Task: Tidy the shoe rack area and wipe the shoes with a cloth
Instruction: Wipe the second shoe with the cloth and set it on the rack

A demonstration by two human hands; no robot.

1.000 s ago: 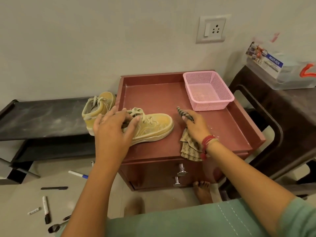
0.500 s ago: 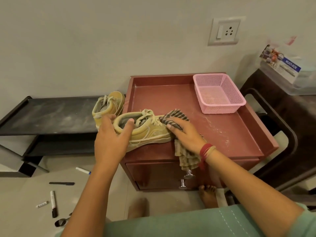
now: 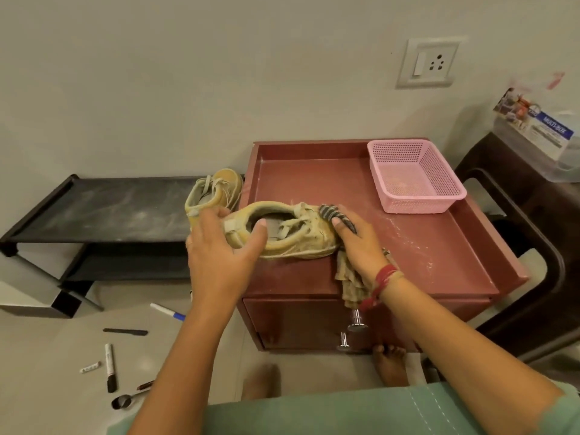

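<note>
Head view, frame centre: left hand grips the heel collar of the yellow shoe on the red bench, while right hand, fingers curled round the striped cloth, presses it against the toe.

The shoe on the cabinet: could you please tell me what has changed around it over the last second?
The right hand moved left with the cloth, from the bare cabinet onto the toe of the shoe, where it now presses the cloth. The left hand closed on the shoe's heel, thumb inside the opening. The second shoe on the rack and the pink basket stayed put.
</note>
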